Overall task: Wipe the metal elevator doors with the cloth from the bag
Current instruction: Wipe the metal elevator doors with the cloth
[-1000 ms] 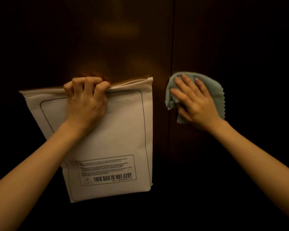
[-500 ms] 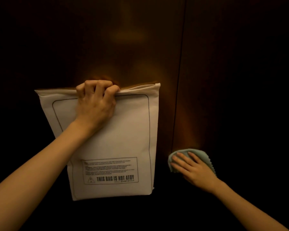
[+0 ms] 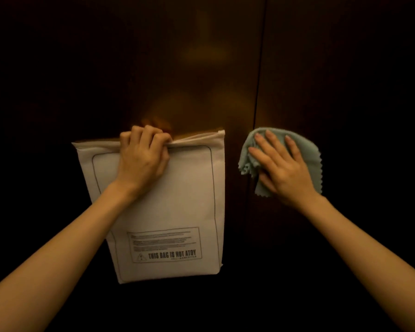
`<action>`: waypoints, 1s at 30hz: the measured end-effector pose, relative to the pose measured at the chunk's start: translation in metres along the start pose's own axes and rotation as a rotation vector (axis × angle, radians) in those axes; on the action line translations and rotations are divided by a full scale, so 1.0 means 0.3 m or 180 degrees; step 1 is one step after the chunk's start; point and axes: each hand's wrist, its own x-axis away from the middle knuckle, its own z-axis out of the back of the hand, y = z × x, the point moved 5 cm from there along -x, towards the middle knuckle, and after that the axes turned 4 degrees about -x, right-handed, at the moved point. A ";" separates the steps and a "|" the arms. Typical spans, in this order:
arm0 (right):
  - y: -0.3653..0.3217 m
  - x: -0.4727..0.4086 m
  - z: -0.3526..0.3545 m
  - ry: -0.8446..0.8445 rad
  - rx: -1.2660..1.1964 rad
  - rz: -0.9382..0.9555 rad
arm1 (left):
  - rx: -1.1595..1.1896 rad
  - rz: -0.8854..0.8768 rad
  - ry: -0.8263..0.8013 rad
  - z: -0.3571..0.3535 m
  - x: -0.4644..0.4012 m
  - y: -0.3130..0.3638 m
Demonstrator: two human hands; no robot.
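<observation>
The dark metal elevator doors [image 3: 201,68] fill the view, with the seam [image 3: 259,92] between the two panels running down right of centre. My left hand [image 3: 143,161] is clenched on the top edge of a white bag [image 3: 182,202], which hangs flat in front of the left door panel. The bag carries a printed warning label near its bottom. My right hand [image 3: 280,168] lies flat, fingers spread, pressing a pale green cloth [image 3: 307,149] with zigzag edges against the right door panel just beside the seam.
The scene is dim; the outer parts of both door panels are almost black. A faint warm reflection [image 3: 201,53] shows on the left panel above the bag.
My right hand with the cloth went down the right door panel half a second ago and has come back up to bag-top height. The left hand and bag stayed put.
</observation>
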 end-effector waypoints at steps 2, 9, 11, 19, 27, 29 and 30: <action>0.017 -0.040 0.007 0.0167 -0.0236 -0.0113 | -0.0089 -0.0020 -0.0142 0.012 0.050 0.002; -0.044 0.136 -0.094 -0.0009 -0.0415 0.0240 | -0.0086 -0.0065 -0.0761 0.025 0.273 0.070; -0.076 0.236 -0.135 -0.0216 -0.0364 0.0447 | -0.0039 0.0022 -0.0984 0.023 0.333 0.108; -0.232 0.593 -0.304 -0.1151 -0.0388 0.1007 | 0.0059 0.0382 -0.1858 -0.022 0.555 0.219; -0.276 0.673 -0.338 -0.1666 -0.0236 0.1282 | 0.0323 0.0586 -0.2254 -0.086 0.655 0.236; -0.270 0.665 -0.327 -0.1683 -0.0190 0.1231 | 0.0463 0.0628 -0.2184 -0.097 0.662 0.250; -0.263 0.666 -0.316 -0.1650 -0.0161 0.1130 | 0.0531 0.0633 -0.2137 -0.105 0.664 0.269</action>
